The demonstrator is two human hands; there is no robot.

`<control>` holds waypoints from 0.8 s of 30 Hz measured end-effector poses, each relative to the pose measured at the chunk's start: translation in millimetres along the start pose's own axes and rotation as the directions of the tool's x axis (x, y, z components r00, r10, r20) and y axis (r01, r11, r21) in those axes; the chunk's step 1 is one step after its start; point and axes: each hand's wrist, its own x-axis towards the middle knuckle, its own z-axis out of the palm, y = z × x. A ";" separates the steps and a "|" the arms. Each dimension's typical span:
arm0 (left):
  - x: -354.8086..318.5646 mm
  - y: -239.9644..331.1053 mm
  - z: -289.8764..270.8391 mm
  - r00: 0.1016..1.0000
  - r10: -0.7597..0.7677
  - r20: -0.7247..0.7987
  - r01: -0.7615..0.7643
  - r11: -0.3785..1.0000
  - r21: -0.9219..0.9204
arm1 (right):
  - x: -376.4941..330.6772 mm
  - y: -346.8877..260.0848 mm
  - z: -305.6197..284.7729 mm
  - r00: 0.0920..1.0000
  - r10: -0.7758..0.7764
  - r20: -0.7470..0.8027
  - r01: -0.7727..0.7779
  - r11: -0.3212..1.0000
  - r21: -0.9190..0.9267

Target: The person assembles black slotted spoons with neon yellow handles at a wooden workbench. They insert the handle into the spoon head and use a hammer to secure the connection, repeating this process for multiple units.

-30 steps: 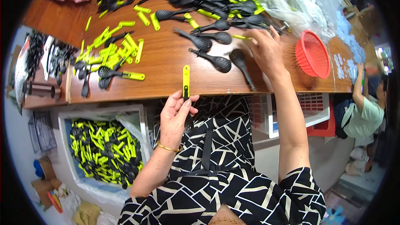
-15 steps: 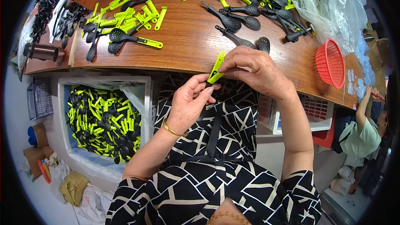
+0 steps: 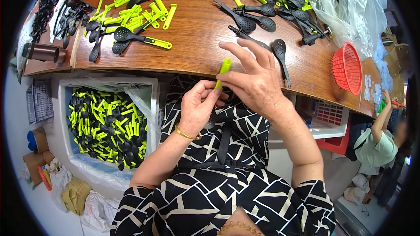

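Observation:
My left hand (image 3: 197, 107) is closed around a small spoon with a lime-green handle (image 3: 223, 71). The handle points up and away from me, over the table's near edge. Below my fingers, part of the spoon's dark bowl shows faintly against the patterned clothing. The thumb of my right hand (image 3: 259, 76) touches the handle from the right, while its other fingers are spread and raised. Just beyond that hand, a black perforated spoon (image 3: 280, 54) lies at the table edge, and another, partly covered by my fingers, lies beside it.
Loose green handles (image 3: 131, 15) and black spoons (image 3: 245, 24) cover parts of the wooden table (image 3: 188, 57). A red basket (image 3: 348, 67) stands at right by clear plastic bags (image 3: 350, 13). Lower left, a white crate (image 3: 155, 100) holds many green-handled spoons. Another person (image 3: 376, 142) is at far right.
My right hand has opened, its fingers lifting and spreading while the thumb stays at the handle. The handle has turned and tilted slightly left. More of the perforated spoon at the table edge shows.

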 end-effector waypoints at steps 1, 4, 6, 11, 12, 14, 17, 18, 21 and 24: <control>2.6 -0.6 -1.3 1.000 0.003 -0.018 -0.004 0.998 -0.055 | -5.3 1.2 11.4 0.998 0.035 -0.048 -0.032 0.997 0.067; 6.7 0.6 -3.3 0.998 -0.001 -0.069 -0.011 0.984 -0.176 | -13.5 6.8 30.4 0.987 0.116 -0.111 -0.098 0.982 0.161; 12.2 2.8 -0.7 0.986 -0.050 -0.156 0.010 0.969 -0.247 | -16.1 14.2 39.5 0.977 0.202 -0.065 -0.183 0.957 0.226; 17.4 -0.1 -6.4 0.997 -0.062 0.053 0.071 0.977 -0.200 | -4.5 11.2 54.1 0.959 0.239 -0.149 -0.221 0.967 0.129; 20.1 2.3 -1.5 0.999 -0.029 0.044 0.037 0.981 -0.192 | -3.2 10.2 53.8 0.955 0.255 -0.151 -0.236 0.962 0.135; 15.5 0.3 1.6 0.999 -0.039 -0.011 0.037 0.983 -0.178 | -2.2 8.3 51.9 0.944 0.291 -0.158 -0.268 0.952 0.148; 17.3 2.7 2.4 0.996 -0.088 -0.034 0.082 0.985 -0.151 | -16.1 17.2 42.0 0.937 0.266 -0.229 -0.196 0.937 0.288; 16.8 5.3 0.0 0.993 -0.117 -0.028 0.113 0.988 -0.107 | -23.6 21.3 33.5 0.930 0.271 -0.249 -0.187 0.930 0.315; 14.8 6.8 -1.9 0.992 -0.124 -0.022 0.121 0.986 -0.111 | -52.5 38.1 -7.4 0.877 0.344 -0.337 -0.333 0.939 0.092; 17.3 6.6 0.4 0.989 -0.146 -0.023 0.142 0.982 -0.123 | -83.0 56.7 -30.8 0.819 0.488 -0.301 -0.536 0.838 -0.100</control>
